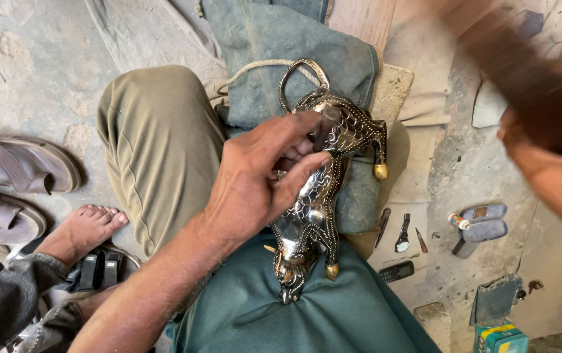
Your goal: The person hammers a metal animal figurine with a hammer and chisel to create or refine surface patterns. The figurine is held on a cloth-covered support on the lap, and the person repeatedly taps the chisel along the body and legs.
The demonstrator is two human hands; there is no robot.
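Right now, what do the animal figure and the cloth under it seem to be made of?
The animal figure looks like polished metal, silvery with brass-coloured tips: it shines, mirrors light and carries raised dotted patterns. The cloth beneath it seems to be thick woven fabric, dull blue-grey, creased and worn. The left hand steadies the figure.

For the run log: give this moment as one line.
left hand: steadies punch on metal animal figurine | right hand: raised, blurred, gripping wooden handle

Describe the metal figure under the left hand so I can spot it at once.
Start at the person's lap, where a grey-blue cloth is draped over the knee. On it lies the metal animal figure, steadied by the left hand, its looped tail toward the top. Its shiny silver body with dotted patterns and gold feet sets it apart from the dull tools on the floor.
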